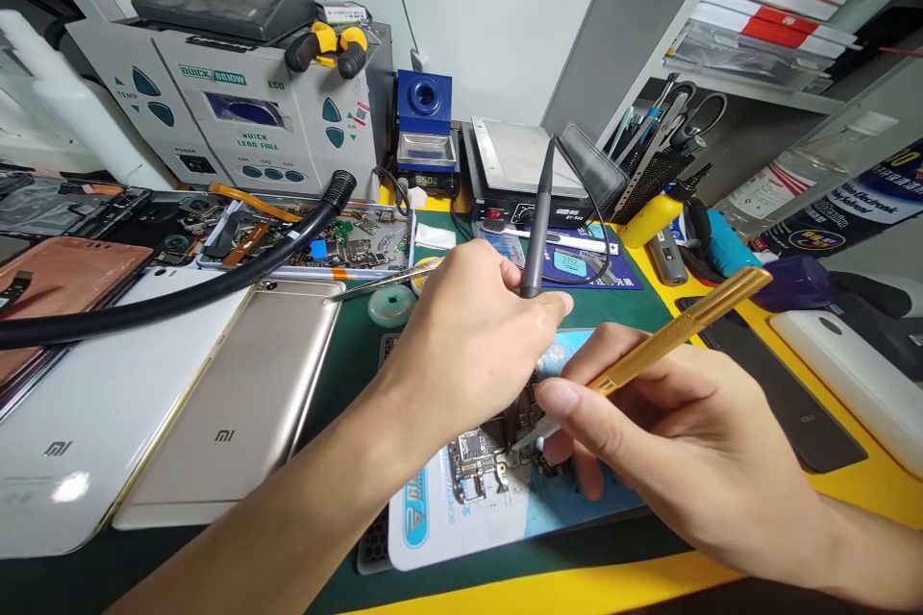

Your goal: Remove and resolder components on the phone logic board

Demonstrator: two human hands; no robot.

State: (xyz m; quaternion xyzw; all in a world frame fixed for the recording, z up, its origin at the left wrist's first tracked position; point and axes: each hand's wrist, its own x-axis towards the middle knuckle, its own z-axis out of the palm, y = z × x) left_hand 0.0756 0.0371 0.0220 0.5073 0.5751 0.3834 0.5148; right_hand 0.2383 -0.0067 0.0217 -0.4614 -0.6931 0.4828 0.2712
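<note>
And here the whole scene is carried by a green and yellow counter [338, 586], with a grey station [252, 130] seen at the back left and a gold phone [231, 404] laid face down at the left. A white and blue pad [476, 533] is spread in front, and right on it lies the board [472, 456]: dark, irregular in outline, packed with tiny silvery and black parts, a pale square chip seen near its left side, its middle partly covered by the hands. It is placed below the fingers [552, 305] of the left hand [472, 336] and just left of the right hand's [692, 442] fingers [566, 399]. Now the tools! The dark tool [540, 221], long and slim, is clamped in the left fingers, its shaft pointed up and its lower end brought down to the board. The gold tool [678, 332] is pinched between the right thumb and fingers, tilted, its pale tip held at the board, close by the dark tool's end; whether they are touching cannot be told.
</note>
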